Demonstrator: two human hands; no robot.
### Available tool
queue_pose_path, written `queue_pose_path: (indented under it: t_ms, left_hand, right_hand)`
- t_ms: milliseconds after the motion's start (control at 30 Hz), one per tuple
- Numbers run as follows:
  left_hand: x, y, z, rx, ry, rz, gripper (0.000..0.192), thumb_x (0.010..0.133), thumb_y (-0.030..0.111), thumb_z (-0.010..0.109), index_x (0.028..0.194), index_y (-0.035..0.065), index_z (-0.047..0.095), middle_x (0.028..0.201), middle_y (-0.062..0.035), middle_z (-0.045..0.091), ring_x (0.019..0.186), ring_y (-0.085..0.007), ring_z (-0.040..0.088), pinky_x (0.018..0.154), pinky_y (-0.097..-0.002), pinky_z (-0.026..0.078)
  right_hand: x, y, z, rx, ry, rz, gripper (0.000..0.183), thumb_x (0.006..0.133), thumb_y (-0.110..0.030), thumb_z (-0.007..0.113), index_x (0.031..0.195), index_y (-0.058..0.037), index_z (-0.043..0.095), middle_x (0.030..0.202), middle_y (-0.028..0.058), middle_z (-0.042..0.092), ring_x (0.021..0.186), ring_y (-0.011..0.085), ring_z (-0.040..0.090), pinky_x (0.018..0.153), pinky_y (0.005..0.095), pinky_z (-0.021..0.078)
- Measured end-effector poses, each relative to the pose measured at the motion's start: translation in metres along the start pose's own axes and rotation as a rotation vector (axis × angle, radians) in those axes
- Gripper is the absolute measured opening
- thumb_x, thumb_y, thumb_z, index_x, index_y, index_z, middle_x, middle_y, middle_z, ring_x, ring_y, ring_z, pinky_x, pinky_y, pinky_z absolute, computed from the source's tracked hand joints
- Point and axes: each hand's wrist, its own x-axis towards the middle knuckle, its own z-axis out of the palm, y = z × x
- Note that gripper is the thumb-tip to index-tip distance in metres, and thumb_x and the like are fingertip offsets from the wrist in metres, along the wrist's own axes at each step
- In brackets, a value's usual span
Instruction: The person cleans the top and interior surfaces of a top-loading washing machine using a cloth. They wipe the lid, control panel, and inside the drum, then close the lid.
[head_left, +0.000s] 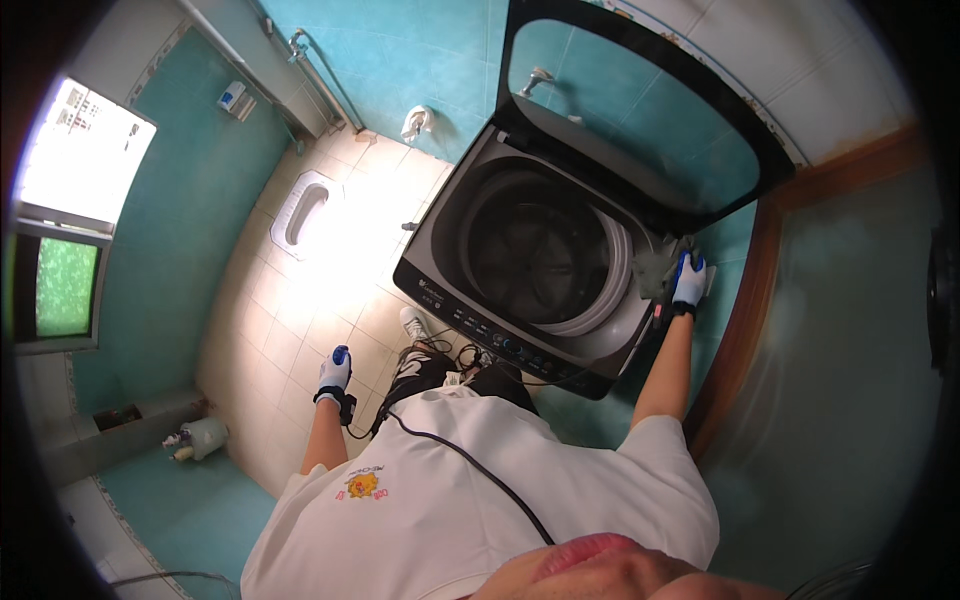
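A top-loading washing machine (442, 296) stands before me with its dark-framed, see-through lid (645, 142) raised. Its drum (536, 251) is in plain sight, and a control panel runs along the near edge. At the machine's right rim, my right hand (688, 279), in a white and blue glove, grips a grey-green cloth (652, 274) that lies on the rim. My left hand (336, 369), gloved alike, hangs over the tiled floor to the left of my legs. Its fingers are curled in, and I see nothing in it.
A squat toilet (304, 214) is set in the tiled floor (281, 334) to the left. Taps (298, 46) and pipes run along the turquoise wall. A wooden door frame (739, 322) rises close to my right arm. Black cables (469, 472) hang down my shirt and around my legs.
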Motion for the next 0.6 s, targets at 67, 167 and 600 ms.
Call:
queue_pose_path:
  t_ms: [67,167,600]
  left_hand:
    - [0.006,0.0,0.007,0.027,0.002,0.091,0.037,0.092,0.043,0.056,0.116,0.0167,0.068,0.097,-0.0133,0.072,0.086,-0.0271,0.07,0.08,-0.0407,0.053]
    - [0.019,0.001,0.006,0.133,0.036,0.168,0.04,0.092,0.045,0.054,0.117,0.0171,0.068,0.104,-0.0156,0.071,0.099,-0.0318,0.067,0.087,-0.0435,0.052]
    - [0.107,0.01,-0.071,0.079,-0.079,0.176,0.043,0.093,0.042,0.055,0.129,0.0189,0.062,0.121,-0.0163,0.065,0.113,-0.0342,0.061,0.097,-0.0436,0.048]
  right_hand:
    - [-0.015,0.023,0.004,0.16,-0.055,-0.066,0.062,0.094,-0.037,0.064,0.136,0.0062,0.049,0.135,0.0238,0.056,0.123,0.0352,0.055,0.105,0.0383,0.0418]
    - [-0.055,0.049,-0.007,0.259,-0.143,-0.015,0.063,0.094,-0.035,0.065,0.137,0.0065,0.047,0.137,0.0223,0.055,0.124,0.033,0.054,0.106,0.0374,0.0403]
    - [-0.304,0.032,-0.05,-0.315,0.231,0.147,0.061,0.09,-0.043,0.066,0.135,-0.0039,0.053,0.133,0.0219,0.053,0.121,0.0402,0.052,0.101,0.0467,0.0438]
